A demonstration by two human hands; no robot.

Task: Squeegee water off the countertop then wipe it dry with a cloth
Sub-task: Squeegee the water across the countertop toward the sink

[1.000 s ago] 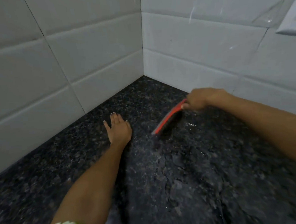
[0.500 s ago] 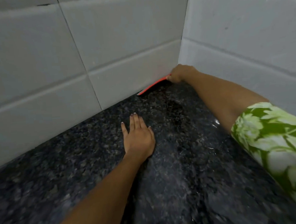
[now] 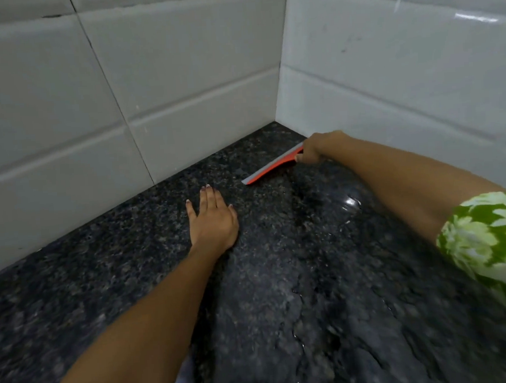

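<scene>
Granite countertop (image 3: 133,287) is still wet, and you are working through the squeegee step.

Going left to right: your left hand (image 3: 213,220) is lying flat with fingers straight, holding nothing, bracing on the stone near the left wall edge. Your right hand (image 3: 317,150) is gripping the handle of the orange squeegee (image 3: 271,168), its blade touching the surface near the back corner. Water (image 3: 350,203) is pooling beside your right forearm, so I judge the next pull needs steady pressure toward you; no cloth is showing.
</scene>
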